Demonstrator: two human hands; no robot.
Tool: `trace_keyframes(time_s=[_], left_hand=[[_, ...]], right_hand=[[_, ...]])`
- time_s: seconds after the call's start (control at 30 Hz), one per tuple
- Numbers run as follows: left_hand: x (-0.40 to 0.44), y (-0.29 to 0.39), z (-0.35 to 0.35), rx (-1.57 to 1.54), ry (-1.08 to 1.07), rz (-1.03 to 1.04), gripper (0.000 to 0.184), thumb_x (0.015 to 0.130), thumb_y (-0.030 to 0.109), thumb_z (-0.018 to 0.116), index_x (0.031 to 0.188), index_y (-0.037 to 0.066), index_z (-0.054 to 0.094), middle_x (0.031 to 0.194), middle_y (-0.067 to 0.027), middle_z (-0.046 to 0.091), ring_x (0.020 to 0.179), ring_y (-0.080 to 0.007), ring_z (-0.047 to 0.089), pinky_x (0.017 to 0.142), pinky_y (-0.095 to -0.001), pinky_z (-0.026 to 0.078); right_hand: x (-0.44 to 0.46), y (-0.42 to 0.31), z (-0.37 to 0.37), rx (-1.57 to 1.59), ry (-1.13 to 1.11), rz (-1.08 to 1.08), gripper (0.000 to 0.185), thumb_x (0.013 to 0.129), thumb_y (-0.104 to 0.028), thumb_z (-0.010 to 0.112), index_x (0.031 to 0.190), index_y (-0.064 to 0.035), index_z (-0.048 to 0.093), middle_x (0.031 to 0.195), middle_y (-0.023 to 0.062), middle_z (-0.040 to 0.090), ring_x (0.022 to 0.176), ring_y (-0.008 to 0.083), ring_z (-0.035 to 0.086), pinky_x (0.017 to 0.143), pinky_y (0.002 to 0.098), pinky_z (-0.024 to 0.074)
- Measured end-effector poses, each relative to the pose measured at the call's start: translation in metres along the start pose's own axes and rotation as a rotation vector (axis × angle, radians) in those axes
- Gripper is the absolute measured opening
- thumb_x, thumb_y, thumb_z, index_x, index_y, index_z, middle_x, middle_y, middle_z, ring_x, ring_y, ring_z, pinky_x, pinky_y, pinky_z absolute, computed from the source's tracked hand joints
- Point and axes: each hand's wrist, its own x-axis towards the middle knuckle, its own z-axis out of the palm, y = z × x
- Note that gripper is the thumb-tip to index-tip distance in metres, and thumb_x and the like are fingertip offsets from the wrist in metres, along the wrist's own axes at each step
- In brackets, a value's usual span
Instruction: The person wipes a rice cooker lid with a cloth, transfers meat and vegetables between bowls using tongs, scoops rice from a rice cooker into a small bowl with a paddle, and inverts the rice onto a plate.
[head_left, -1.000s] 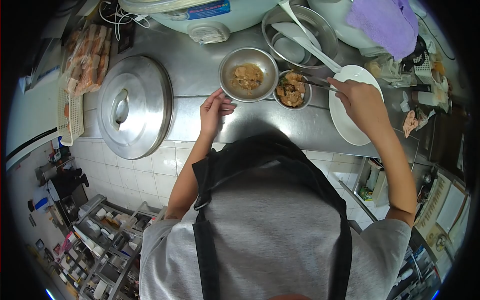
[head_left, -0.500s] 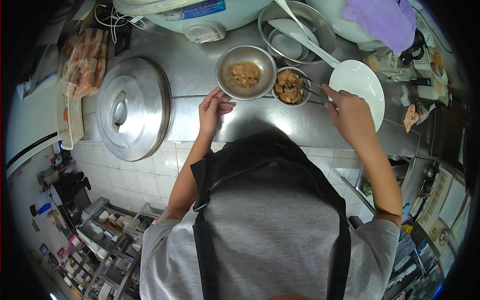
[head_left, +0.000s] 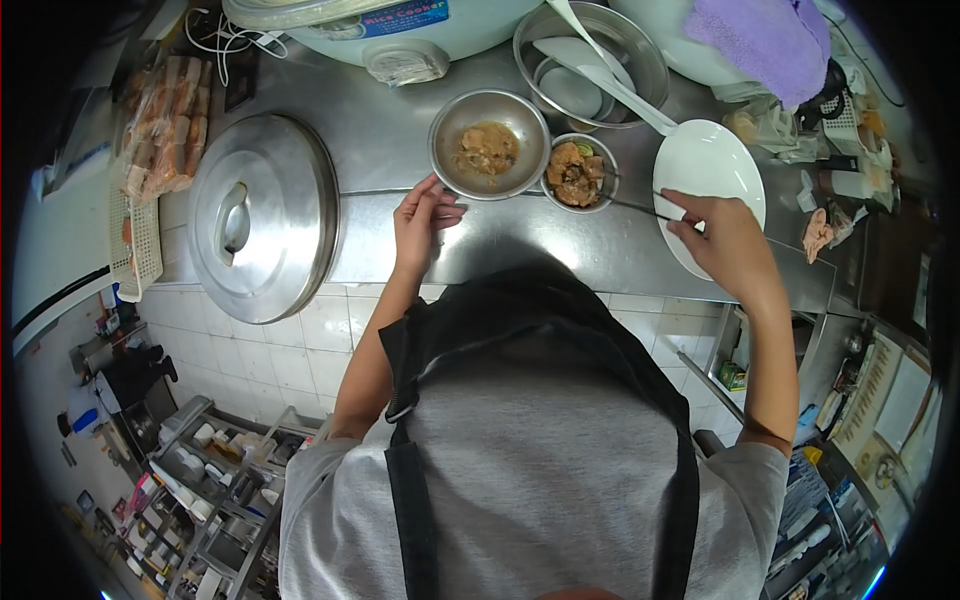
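Observation:
A metal bowl point(head_left: 446, 176) with chunks of food in brownish sauce stands on the steel counter. At its near left rim is my left hand point(head_left: 415, 222), a fingertip touching the bowl and the other fingers stretched out below it. Beside the bowl sits a smaller metal cup point(head_left: 614, 186) of browned food pieces, with something green at its top. My right hand point(head_left: 725, 235) pinches thin tongs point(head_left: 637, 209), whose tips reach into the cup's food. Their rear end is hidden by the hand. An oval white plate point(head_left: 712, 160) lies just behind that hand.
A large round metal lid point(head_left: 285, 200) lies on the left. Behind the bowl are a rice cooker point(head_left: 480, 30) and a metal basin point(head_left: 655, 75) holding white ladles point(head_left: 625, 90). Wrapped food point(head_left: 170, 120) is at far left, and a purple cloth point(head_left: 765, 45) is at back right.
My right hand has moved slightly right and toward me. The tongs' arms have come closer together, with their tips still in the cup. My left hand has stayed at the bowl.

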Motion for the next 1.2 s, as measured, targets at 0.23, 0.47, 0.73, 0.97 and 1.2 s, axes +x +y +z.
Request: trace_keyframes(time_s=[0.23,0.47,0.73,0.97,1.2], left_hand=[[0.000,0.002,0.001,0.019,-0.013,0.000,0.047,0.099,0.024,0.052,0.138,-0.002,0.046,0.096,-0.0101,0.064,0.080,-0.0210,0.069,0.072,-0.0318,0.059],[-0.001,0.002,0.001,0.002,-0.003,-0.002,0.047,0.099,0.022,0.052,0.138,-0.002,0.045,0.095,-0.0105,0.065,0.080,-0.0212,0.069,0.071,-0.0312,0.059],[0.000,0.002,0.002,0.002,0.005,-0.002,0.046,0.099,0.022,0.053,0.137,-0.002,0.047,0.094,-0.0103,0.065,0.078,-0.0209,0.069,0.070,-0.0306,0.059],[0.000,0.001,0.001,0.015,0.001,0.001,0.044,0.100,0.023,0.051,0.137,-0.001,0.047,0.095,-0.0094,0.064,0.080,-0.0207,0.069,0.071,-0.0307,0.059],[0.000,-0.001,0.000,0.009,-0.016,0.004,0.044,0.100,0.023,0.051,0.137,-0.001,0.047,0.096,-0.0096,0.064,0.080,-0.0206,0.070,0.072,-0.0311,0.059]], right_hand=[[0.012,0.028,0.026,0.194,-0.120,0.059,0.030,0.086,-0.013,0.066,0.114,-0.0057,0.071,0.069,0.0095,0.067,0.056,0.0180,0.056,0.059,0.0326,0.0456],[0.017,0.065,0.022,0.822,-0.292,0.393,0.032,0.091,-0.013,0.062,0.122,-0.0074,0.068,0.071,-0.0014,0.063,0.047,0.0015,0.033,0.041,0.0189,0.0253],[0.016,0.076,0.062,0.881,-0.223,0.429,0.036,0.091,-0.013,0.063,0.126,-0.0095,0.065,0.072,-0.0033,0.061,0.049,0.0010,0.033,0.041,0.0180,0.0258],[-0.001,0.084,0.081,0.615,0.067,0.199,0.035,0.090,-0.010,0.064,0.126,-0.0089,0.066,0.069,0.0005,0.063,0.063,0.0052,0.052,0.059,0.0215,0.0420],[-0.010,0.055,0.076,0.490,0.098,0.128,0.034,0.089,-0.010,0.066,0.123,-0.0113,0.068,0.065,0.0068,0.061,0.061,0.0058,0.051,0.058,0.0223,0.0420]])
